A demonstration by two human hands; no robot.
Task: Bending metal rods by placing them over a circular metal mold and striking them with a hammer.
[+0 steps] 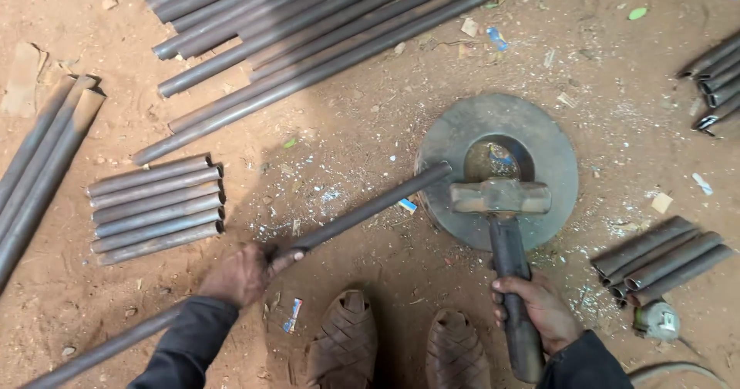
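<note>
Pipe [339, 218] and hammer [505, 235] are the two things in hand, both meeting at a thick metal ring [539, 138] that lies flat on the dirt floor [370, 127]. The left hand [243, 275] is wrapped tight around the long dark pipe partway along its length, fingers curled over it; the pipe runs at a slant, its far end resting on the near-left edge of the ring, its near end passing out of the picture below the left sleeve. The right hand [539, 306] is closed around the hammer's dark handle, well down from the head. The hammer's heavy block head lies across the near side of the ring, just right of the pipe's end and partly over the ring's central hole.

Just short of the ring, a pair of woven sandals [401, 343] shows between the two hands. Left of the ring sits a neat row of short pipe pieces [158, 208], and farther left lie some longer lengths [38, 158]. Beyond the ring to the upper left, a bundle of long pipes [324, 34] lies slantwise. Right of the ring is another small stack of short pieces [663, 258], with a tape measure [657, 319] just below it, and more pipe ends [713, 84] show at the far right edge. Metal filings and scraps of paper are scattered on the ground around the ring.
</note>
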